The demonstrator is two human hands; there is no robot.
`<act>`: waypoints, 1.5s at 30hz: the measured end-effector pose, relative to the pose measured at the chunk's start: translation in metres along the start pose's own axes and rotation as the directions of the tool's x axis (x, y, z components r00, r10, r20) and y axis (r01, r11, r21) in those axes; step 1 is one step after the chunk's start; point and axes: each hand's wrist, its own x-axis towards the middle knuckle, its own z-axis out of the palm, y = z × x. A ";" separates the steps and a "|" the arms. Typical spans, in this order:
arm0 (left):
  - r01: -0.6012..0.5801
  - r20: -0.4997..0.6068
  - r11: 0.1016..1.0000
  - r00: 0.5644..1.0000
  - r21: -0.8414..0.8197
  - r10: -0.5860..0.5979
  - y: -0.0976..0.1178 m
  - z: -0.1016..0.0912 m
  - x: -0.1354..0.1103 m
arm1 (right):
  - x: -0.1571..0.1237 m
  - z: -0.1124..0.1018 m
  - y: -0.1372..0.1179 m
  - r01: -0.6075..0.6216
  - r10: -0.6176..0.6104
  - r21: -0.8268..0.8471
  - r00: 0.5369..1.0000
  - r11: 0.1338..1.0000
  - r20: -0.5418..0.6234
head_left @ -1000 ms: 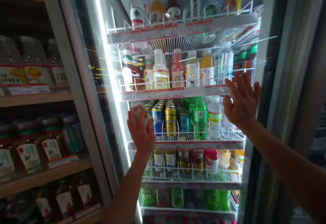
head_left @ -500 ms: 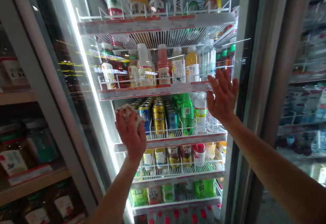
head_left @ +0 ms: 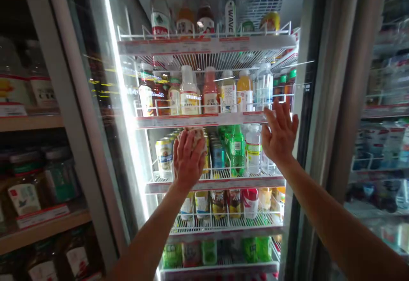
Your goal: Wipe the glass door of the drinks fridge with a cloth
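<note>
My left hand presses a crumpled, light patterned cloth against the glass door of a lit drinks cooler, fingers spread over it. Part of the cloth is hidden under the fingers. To the right, my right hand appears to lie flat on the same glass, fingers apart and holding nothing. Behind the glass, a green bottle and a clear bottle stand between my hands. Cans show left of my left hand.
A metal door frame runs up the right side, and a bright light strip the left. Bottles fill the white wire shelves inside. On the left stands a shelf of jars. Reflections streak the glass.
My left hand and the cloth have moved right and slightly up across the glass. My right hand stays in about the same place. The view has tilted up a little.
</note>
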 end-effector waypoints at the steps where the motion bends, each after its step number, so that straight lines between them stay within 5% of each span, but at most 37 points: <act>1: 0.035 -0.014 0.999 0.999 0.009 -0.034 0.003 0.002 0.005 | -0.001 0.001 0.000 0.003 -0.003 0.004 1.000 1.000 -0.005; 5: 0.190 -0.100 0.982 0.977 0.006 -0.188 0.013 0.008 0.020 | -0.002 0.001 0.001 0.015 -0.015 0.004 1.000 1.000 -0.009; 8: -0.076 0.012 0.996 0.997 -0.040 0.077 0.018 0.013 0.025 | -0.006 0.000 0.003 0.071 -0.071 0.015 0.997 0.997 -0.009; 10: -0.137 0.054 0.989 0.989 -0.047 0.139 0.014 0.014 0.031 | -0.009 -0.002 0.006 0.126 -0.126 0.029 0.992 0.992 0.010; 12: 0.032 -0.003 0.999 0.999 -0.026 -0.032 0.005 0.012 0.040 | -0.011 -0.004 0.007 0.168 -0.169 0.039 0.985 0.985 0.035; 15: 0.263 -0.099 0.963 0.958 -0.055 -0.268 -0.002 0.011 0.054 | -0.007 -0.005 0.000 0.158 -0.159 0.022 0.984 0.987 0.078; 20: -0.021 0.111 0.994 0.993 -0.108 0.033 0.011 0.017 0.064 | 0.016 0.001 -0.037 0.105 -0.104 -0.007 0.989 0.994 0.110; 23: 0.120 0.014 0.991 0.993 -0.056 -0.120 -0.009 0.014 0.073 | 0.025 0.006 -0.054 0.104 -0.101 -0.016 0.989 0.994 0.108; 26: 0.306 -0.126 0.951 0.942 -0.046 -0.310 -0.032 0.007 0.081 | 0.024 0.008 -0.057 0.106 -0.105 -0.004 0.988 0.994 0.112; 32: 0.021 0.156 0.995 0.988 -0.095 -0.006 -0.035 0.000 0.085 | 0.026 0.006 -0.052 0.104 -0.104 0.010 0.988 0.995 0.112; 38: 0.333 -0.146 0.943 0.931 -0.029 -0.333 -0.066 -0.002 0.104 | 0.061 0.009 -0.034 0.007 -0.007 -0.022 1.000 1.000 -0.007; 43: -0.069 0.029 0.997 0.997 -0.023 0.070 -0.026 0.016 0.107 | 0.068 0.013 -0.027 0.031 -0.034 -0.042 0.998 0.999 -0.053; 45: -0.074 0.038 0.997 0.997 0.002 0.074 -0.026 0.018 0.113 | 0.066 0.013 -0.028 0.031 -0.034 -0.048 0.998 0.998 -0.054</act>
